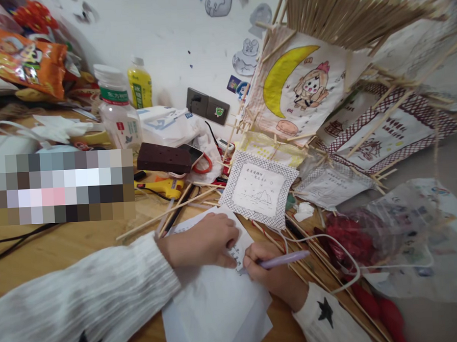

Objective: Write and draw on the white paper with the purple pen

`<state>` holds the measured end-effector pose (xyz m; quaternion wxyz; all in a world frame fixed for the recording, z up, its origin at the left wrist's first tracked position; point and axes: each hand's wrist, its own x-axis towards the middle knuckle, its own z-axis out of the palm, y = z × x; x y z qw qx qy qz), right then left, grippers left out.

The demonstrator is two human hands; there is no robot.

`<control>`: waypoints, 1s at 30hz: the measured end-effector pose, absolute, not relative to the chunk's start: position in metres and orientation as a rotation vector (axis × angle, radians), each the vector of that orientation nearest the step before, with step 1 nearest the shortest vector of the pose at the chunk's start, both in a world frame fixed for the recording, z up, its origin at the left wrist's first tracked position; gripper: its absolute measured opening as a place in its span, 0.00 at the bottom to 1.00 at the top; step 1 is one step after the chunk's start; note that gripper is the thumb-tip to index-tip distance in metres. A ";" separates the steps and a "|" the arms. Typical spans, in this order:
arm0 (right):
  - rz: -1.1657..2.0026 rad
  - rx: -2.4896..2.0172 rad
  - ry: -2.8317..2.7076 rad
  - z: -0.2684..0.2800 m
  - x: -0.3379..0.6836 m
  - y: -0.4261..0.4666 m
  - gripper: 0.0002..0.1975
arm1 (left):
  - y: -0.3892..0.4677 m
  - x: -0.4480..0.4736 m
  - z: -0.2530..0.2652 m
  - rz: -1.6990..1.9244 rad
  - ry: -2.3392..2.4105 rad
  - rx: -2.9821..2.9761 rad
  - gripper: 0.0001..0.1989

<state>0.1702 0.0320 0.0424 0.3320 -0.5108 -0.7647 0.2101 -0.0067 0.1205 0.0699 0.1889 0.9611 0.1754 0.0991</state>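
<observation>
Paper on the worktop, under the left hand (pen in the right hand, just beside). Farther back, left: glue gun, then bottles near the wall. Behind the paper, a drawing; to the right, plastic bag.

This location is appearing to be a home room with a craft corner. Before me, cartoon stickers are decorating the white wall above a power socket; drink bottles and a yellow glue gun are sharing the wooden tabletop; an orange snack bag is lying nearby; wooden sticks are framing drawn paper panels.
</observation>
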 end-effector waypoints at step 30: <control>0.524 -1.356 -2.085 0.037 0.175 0.033 0.13 | 0.122 -0.007 0.064 0.291 0.495 2.716 0.15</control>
